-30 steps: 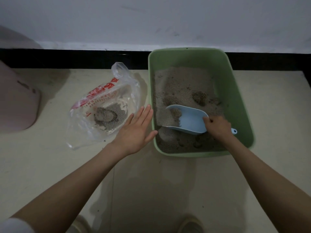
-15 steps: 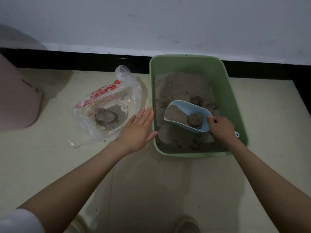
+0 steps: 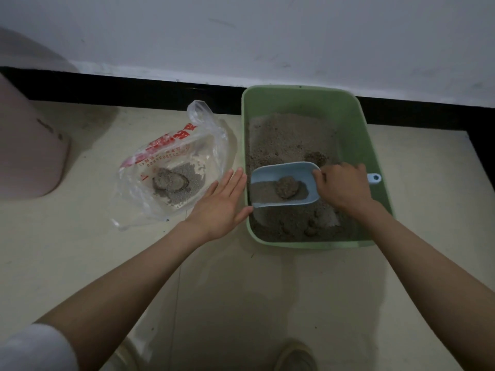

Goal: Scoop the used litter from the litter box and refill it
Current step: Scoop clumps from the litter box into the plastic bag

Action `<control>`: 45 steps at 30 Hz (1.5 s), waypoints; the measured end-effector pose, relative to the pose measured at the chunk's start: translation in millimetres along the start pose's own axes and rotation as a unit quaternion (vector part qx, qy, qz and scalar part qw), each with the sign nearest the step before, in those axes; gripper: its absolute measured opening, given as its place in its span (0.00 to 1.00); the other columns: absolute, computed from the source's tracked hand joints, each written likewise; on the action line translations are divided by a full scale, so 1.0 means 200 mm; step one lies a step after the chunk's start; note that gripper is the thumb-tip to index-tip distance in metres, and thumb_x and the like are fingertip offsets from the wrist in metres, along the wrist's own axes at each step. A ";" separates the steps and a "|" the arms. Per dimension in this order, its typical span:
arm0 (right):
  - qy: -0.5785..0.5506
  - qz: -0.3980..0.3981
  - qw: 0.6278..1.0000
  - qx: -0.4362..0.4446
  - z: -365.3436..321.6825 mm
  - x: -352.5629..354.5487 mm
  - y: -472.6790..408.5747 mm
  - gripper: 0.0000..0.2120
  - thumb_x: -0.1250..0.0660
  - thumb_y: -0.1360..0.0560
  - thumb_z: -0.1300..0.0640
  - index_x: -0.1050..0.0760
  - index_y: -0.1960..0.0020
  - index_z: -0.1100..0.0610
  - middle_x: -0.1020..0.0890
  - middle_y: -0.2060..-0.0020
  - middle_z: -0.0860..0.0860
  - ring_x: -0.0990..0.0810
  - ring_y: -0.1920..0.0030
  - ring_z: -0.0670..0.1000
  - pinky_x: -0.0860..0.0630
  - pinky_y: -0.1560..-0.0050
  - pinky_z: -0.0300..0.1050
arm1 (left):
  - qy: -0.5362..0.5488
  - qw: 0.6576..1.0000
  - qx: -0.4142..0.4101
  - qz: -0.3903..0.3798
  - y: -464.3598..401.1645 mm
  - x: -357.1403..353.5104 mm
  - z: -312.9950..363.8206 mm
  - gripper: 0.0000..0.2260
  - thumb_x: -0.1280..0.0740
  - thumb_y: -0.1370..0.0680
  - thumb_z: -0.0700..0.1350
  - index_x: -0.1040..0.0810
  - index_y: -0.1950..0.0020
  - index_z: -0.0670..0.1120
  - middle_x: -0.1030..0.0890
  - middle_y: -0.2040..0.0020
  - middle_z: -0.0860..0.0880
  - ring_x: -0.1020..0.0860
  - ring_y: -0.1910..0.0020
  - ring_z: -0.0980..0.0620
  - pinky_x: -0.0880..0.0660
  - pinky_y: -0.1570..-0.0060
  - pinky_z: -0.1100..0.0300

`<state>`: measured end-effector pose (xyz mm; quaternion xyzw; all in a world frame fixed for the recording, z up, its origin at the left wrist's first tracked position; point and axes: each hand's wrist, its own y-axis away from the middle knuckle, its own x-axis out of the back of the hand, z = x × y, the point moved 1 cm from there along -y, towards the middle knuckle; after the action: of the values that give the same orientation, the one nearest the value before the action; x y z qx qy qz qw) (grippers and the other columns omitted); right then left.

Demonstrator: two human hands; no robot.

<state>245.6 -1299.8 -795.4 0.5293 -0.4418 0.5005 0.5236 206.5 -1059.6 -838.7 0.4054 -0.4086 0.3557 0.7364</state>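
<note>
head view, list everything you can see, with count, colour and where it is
litter box: 1, green, on the floor against the wall base, holding grey-brown litter
scoop: 1, light blue, over the litter at the box's left side, carrying loose litter
clump: 1, grey-brown, lying in the scoop
plastic bag: 1, clear with red print, on the floor left of the box, open, with a clump and grey granules inside
pink container: 1, pink, at the left edge, only partly in view
shoes: 2, pale, at the bottom edge
left hand: flat, fingers straight, between bag and box
right hand: gripping the scoop's handle
</note>
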 end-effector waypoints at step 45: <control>0.052 -0.040 0.998 0.000 -0.13 0.11 -0.04 0.23 0.47 0.20 0.49 0.34 0.71 0.56 0.31 0.75 0.50 0.30 0.69 0.52 0.35 0.40 0.52 | 0.022 1.000 -0.009 0.015 0.00 -0.02 -0.02 0.33 0.48 0.21 0.59 0.59 0.24 0.45 0.60 0.23 0.49 0.61 0.25 0.53 0.56 0.27 0.55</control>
<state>253.7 -1272.8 -776.0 0.5195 -0.3926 0.5062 0.5655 206.7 -1056.5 -844.3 0.3849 -0.4015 0.3716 0.7433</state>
